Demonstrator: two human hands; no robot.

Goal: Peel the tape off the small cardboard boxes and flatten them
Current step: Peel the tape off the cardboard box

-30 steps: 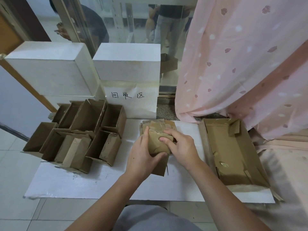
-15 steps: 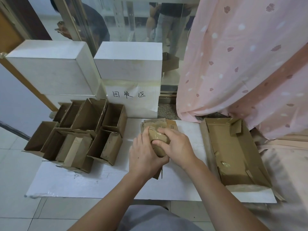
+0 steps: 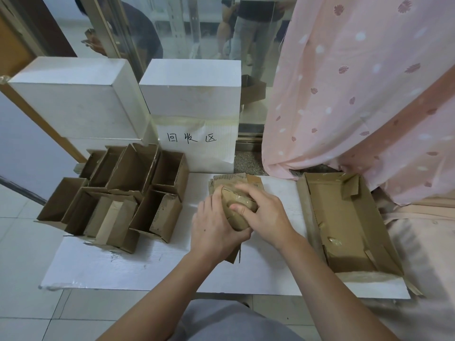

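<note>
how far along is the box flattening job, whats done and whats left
Done, it seems: a flattened brown cardboard piece lies on the white board behind the hands. In hand: the left hand and right hand grip a small taped brown cardboard box, the right thumb on its tape. Left: the cluster of open small brown cardboard boxes on the left stands unflattened.

Compared with a second ago, the left hand (image 3: 216,226) and right hand (image 3: 264,214) sit closer together around the small cardboard box (image 3: 237,212). The box looks more crumpled and shows less below the left hand. The right thumb now presses its taped face, apparently working at the tape.
</note>
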